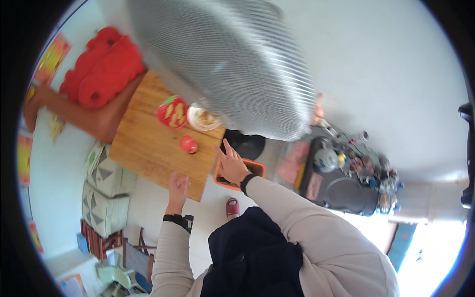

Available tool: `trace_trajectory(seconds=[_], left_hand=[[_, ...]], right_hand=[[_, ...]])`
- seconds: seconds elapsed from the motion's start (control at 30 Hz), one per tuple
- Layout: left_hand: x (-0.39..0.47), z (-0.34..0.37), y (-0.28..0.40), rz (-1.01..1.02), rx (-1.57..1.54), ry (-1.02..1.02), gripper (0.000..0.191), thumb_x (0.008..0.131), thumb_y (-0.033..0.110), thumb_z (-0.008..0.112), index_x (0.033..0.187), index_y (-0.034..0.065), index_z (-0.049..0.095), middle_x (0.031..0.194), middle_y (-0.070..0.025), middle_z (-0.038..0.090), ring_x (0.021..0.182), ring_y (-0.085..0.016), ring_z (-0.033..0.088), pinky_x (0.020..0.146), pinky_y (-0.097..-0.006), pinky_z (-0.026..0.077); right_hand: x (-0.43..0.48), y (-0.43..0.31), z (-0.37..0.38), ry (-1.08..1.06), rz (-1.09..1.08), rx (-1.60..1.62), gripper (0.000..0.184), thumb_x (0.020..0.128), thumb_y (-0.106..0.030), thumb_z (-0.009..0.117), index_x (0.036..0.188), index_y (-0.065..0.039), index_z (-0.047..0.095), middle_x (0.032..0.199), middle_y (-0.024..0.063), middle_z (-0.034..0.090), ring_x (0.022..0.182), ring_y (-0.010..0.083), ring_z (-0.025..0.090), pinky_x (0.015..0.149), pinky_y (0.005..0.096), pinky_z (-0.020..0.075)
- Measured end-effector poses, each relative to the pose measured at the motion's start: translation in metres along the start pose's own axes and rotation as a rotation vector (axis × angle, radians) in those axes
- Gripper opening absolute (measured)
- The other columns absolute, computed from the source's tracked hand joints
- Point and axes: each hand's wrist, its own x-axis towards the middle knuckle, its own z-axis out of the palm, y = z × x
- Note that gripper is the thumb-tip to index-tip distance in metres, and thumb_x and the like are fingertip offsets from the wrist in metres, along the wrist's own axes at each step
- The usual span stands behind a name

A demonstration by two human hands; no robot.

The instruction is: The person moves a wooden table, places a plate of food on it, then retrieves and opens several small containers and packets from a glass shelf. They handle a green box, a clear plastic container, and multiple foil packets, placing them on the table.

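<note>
My left hand [178, 189] is raised near the front edge of a wooden table [159, 156], fingers apart, holding nothing. My right hand [232, 167], also empty with fingers spread, hangs over an orange-rimmed bin [258, 167] beside the table's right edge. On the tabletop stand a red plate with pale pieces of food [173, 112], a white bowl with food [203, 118] and a small red-lidded container [188, 144]. A large blurred grey ribbed object [230, 67] fills the top middle and hides the table's far right corner.
A round black object [246, 144] lies on the right behind the bin. Further right, a dark tea tray [347, 191] bears a glass teapot [326, 160] and several jars. Red cushions [107, 70] lie at upper left, stacked white boxes [105, 211] and a folding chair [137, 256] at left.
</note>
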Motion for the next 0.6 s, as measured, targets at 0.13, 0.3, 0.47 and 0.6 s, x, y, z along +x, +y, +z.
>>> trace_trajectory(seconds=[0.13, 0.3, 0.47, 0.6], left_hand=[[0.004, 0.091, 0.037, 0.068, -0.154, -0.136, 0.059, 0.096, 0.015, 0.059, 0.145, 0.0011, 0.027, 0.098, -0.0101, 0.065, 0.085, -0.015, 0.062, 0.080, -0.0285, 0.051], [-0.037, 0.233, 0.080, 0.084, 0.113, -0.366, 0.061, 0.096, 0.015, 0.059, 0.145, 0.0009, 0.027, 0.100, -0.0088, 0.066, 0.083, -0.013, 0.062, 0.077, -0.0247, 0.050], [-0.132, 0.357, 0.099, 0.091, 0.094, -0.478, 0.063, 0.097, 0.013, 0.057, 0.147, 0.0040, 0.021, 0.107, -0.0087, 0.066, 0.086, -0.014, 0.063, 0.070, -0.0237, 0.049], [-0.212, 0.437, 0.114, -0.085, -0.005, -0.533, 0.061, 0.098, 0.016, 0.057, 0.148, 0.0159, 0.022, 0.118, -0.0099, 0.063, 0.094, -0.015, 0.063, 0.074, -0.0284, 0.050]], right_hand=[[-0.107, 0.079, -0.059, 0.110, 0.160, -0.010, 0.083, 0.079, -0.017, 0.064, 0.151, -0.011, 0.023, 0.154, 0.0270, 0.013, 0.137, 0.0436, 0.030, 0.111, 0.0487, 0.0327], [-0.258, 0.184, -0.106, 0.356, 0.525, 0.122, 0.075, 0.084, -0.017, 0.058, 0.150, -0.008, 0.024, 0.154, 0.0275, 0.012, 0.136, 0.0454, 0.031, 0.109, 0.0492, 0.0335], [-0.419, 0.256, -0.138, 0.367, 0.660, 0.173, 0.080, 0.077, -0.018, 0.072, 0.144, -0.004, 0.031, 0.153, 0.0284, 0.010, 0.134, 0.0465, 0.032, 0.102, 0.0472, 0.0435], [-0.524, 0.295, -0.171, 0.232, 0.673, 0.123, 0.070, 0.078, -0.016, 0.069, 0.139, -0.005, 0.037, 0.152, 0.0277, 0.013, 0.132, 0.0441, 0.035, 0.100, 0.0472, 0.0456]])
